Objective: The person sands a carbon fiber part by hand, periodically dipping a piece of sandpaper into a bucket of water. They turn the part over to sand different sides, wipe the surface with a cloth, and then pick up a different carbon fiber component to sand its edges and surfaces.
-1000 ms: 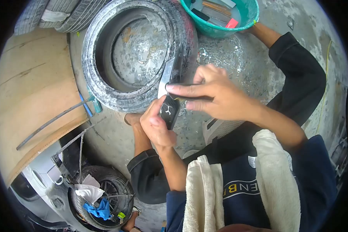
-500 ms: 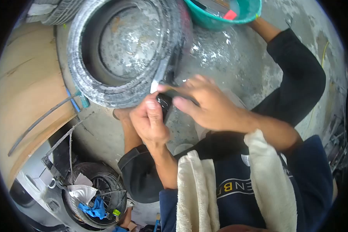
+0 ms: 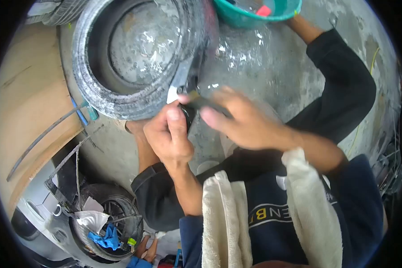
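Observation:
My left hand (image 3: pixel 169 138) is closed around a wet, shiny black piece (image 3: pixel 188 117), its thumb laid along the side. Just beyond the thumb a long grey metal blade (image 3: pixel 181 75) with a bright white end slants across the edge of the tyre. In my right hand (image 3: pixel 245 120), blurred by motion, is a dark flat bar (image 3: pixel 210 106), held between thumb and fingers. The bar's end crosses over the black piece, close to the left thumb. A worn, whitish tyre (image 3: pixel 82 67) lies on its side on the wet floor beyond both hands.
A teal basin (image 3: pixel 236 17) with a red item (image 3: pixel 263 10) inside stands at the top. Bent wooden board (image 3: pixel 35 85) fills the left side. A spoked wheel (image 3: pixel 131 210) with a blue cloth (image 3: pixel 106 239) lies lower left, near another person's feet (image 3: pixel 149 252).
The whole view has shifted slightly, so the tyre and basin sit a little higher and further left. Both hands keep their grips, the right one blurred in both frames.

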Tool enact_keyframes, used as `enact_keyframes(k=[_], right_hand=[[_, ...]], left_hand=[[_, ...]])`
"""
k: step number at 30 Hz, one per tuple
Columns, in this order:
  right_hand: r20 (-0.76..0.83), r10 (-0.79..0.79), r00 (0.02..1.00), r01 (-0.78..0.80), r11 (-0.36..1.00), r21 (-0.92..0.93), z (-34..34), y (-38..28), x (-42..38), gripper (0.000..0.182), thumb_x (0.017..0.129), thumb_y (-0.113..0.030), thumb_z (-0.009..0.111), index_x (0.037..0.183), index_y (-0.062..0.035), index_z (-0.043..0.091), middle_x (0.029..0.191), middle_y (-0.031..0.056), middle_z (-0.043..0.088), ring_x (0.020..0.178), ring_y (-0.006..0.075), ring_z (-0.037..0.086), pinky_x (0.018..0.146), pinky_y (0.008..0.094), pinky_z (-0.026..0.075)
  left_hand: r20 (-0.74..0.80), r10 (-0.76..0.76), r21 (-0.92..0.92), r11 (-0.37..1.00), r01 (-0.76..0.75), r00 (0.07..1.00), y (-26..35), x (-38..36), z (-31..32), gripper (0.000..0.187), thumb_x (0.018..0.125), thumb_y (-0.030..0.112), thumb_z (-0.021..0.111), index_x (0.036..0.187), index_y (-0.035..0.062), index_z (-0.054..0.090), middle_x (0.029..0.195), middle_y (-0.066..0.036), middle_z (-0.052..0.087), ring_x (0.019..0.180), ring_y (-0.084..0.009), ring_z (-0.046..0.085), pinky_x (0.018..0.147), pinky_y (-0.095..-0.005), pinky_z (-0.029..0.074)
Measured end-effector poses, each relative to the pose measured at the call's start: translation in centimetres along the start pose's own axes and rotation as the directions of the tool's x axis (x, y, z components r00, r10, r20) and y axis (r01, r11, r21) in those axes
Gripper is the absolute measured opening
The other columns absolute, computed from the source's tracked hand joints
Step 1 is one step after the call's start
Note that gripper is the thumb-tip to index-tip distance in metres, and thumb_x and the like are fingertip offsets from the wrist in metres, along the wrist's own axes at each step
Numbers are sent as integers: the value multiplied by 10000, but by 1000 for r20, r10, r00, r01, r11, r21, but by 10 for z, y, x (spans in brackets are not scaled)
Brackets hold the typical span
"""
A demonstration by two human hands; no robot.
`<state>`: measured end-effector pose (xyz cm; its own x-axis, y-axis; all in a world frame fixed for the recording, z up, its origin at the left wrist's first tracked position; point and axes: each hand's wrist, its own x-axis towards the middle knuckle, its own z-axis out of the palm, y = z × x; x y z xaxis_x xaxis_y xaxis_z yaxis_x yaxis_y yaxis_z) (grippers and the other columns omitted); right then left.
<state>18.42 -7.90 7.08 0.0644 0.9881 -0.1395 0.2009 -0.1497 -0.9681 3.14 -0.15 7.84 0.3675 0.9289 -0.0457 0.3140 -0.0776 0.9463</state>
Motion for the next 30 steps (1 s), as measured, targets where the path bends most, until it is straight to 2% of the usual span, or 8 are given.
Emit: enact_keyframes(k=[4, 6, 8, 13, 21, 26, 28, 30], right_hand=[[31, 23, 999, -24, 999, 45, 0, -4, -4, 407, 997, -383, 459, 1225, -97, 637, 875, 126, 632, 865, 276, 536, 858, 436, 377], [31, -30, 999, 22, 972, 235, -3, -5, 0, 409, 993, -389, 467, 1158, -65, 654, 925, 159, 646, 936, 285, 555, 848, 452, 395], [184, 171, 968, -216, 941, 261, -6, -1, 11, 410, 998, -380, 461, 1220, -81, 632, 922, 141, 664, 931, 281, 576, 872, 457, 409], [79, 30, 996, -51, 962, 270, -7, -7, 1, 414, 995, -390, 467, 1119, -53, 674, 868, 162, 669, 900, 316, 594, 845, 446, 426], [172, 62, 983, -78, 993, 88, -12, -7, -6, 467, 997, -387, 476, 1379, -126, 538, 833, 61, 558, 859, 223, 460, 896, 394, 326], [21, -124, 992, 125, 988, -92, 0, -3, 9, 408, 982, -347, 492, 1356, -207, 574, 744, 69, 564, 799, 235, 502, 826, 400, 370], [174, 77, 982, -76, 997, -8, -14, -8, -5, 372, 982, -351, 488, 1264, -153, 628, 769, 87, 581, 833, 265, 515, 833, 412, 371], [116, 71, 991, -76, 996, 39, -11, -5, 3, 382, 986, -362, 476, 1269, -152, 624, 766, 91, 579, 835, 264, 514, 830, 416, 375]], left_hand=[[19, -89, -28, 996, 89, 996, 15, 5, -2, 660, 1013, 486, 382, 997, -93, 698, 800, -82, 667, 772, -139, 597, 725, -277, 453], [-25, 11, -17, 1000, -11, 1000, 3, 2, -1, 555, 987, 422, 498, 980, -97, 692, 623, 47, 492, 612, -48, 418, 546, -231, 295], [19, 11, -15, 1000, -11, 1000, 2, 0, -1, 550, 989, 420, 496, 977, -91, 700, 594, 61, 458, 584, -40, 394, 526, -229, 268], [-9, 3, 33, 999, -2, 1000, 9, 1, -4, 561, 989, 434, 491, 985, -86, 703, 587, 56, 474, 568, -48, 414, 527, -216, 300], [-12, -41, -32, 999, 40, 999, 6, 3, -5, 635, 989, 502, 447, 992, -78, 704, 580, 49, 492, 557, -49, 383, 519, -230, 261], [-24, -37, -48, 998, 36, 999, 5, 4, 0, 601, 990, 476, 471, 971, -78, 705, 591, 57, 474, 565, -57, 399, 523, -237, 286], [-40, -85, -21, 996, 84, 996, 6, 1, -6, 561, 986, 444, 501, 968, -78, 704, 606, 56, 481, 571, -59, 407, 521, -241, 297], [-12, -27, -27, 999, 27, 1000, 11, 2, 0, 520, 983, 409, 518, 964, -76, 705, 603, 57, 485, 573, -59, 410, 520, -242, 297]])
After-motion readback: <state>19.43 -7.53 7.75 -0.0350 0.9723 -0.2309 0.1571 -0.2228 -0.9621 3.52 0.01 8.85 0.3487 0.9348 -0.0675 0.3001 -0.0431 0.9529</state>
